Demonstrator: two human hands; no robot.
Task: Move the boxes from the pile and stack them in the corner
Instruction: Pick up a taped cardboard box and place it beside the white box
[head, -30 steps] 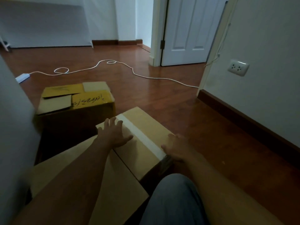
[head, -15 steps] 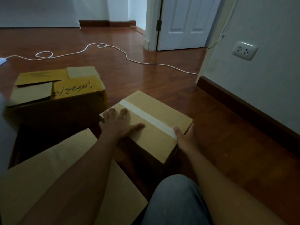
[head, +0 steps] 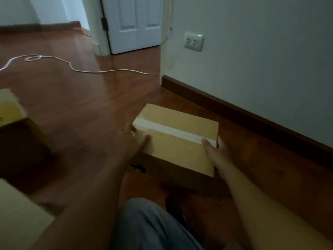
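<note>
A small brown cardboard box [head: 177, 136] sealed with a strip of white tape is held just above the wooden floor near the right wall. My left hand [head: 130, 139] grips its left end, thumb lying on the top face. My right hand [head: 216, 149] clasps its right end, thumb on the tape. A larger yellow-topped box [head: 12, 112] stands at the left edge, partly out of view. A pale flat box [head: 19, 213] lies at the bottom left corner.
A white wall with a dark skirting board [head: 252, 112] and a socket [head: 193, 41] runs along the right. A white cable [head: 86, 70] snakes across the floor. A white door [head: 135, 24] stands beyond. My knee [head: 149, 224] in grey trousers is at the bottom.
Both hands carried the taped box off the pile and rightward toward the wall. The view swung right, so the other boxes slid to the left edge.
</note>
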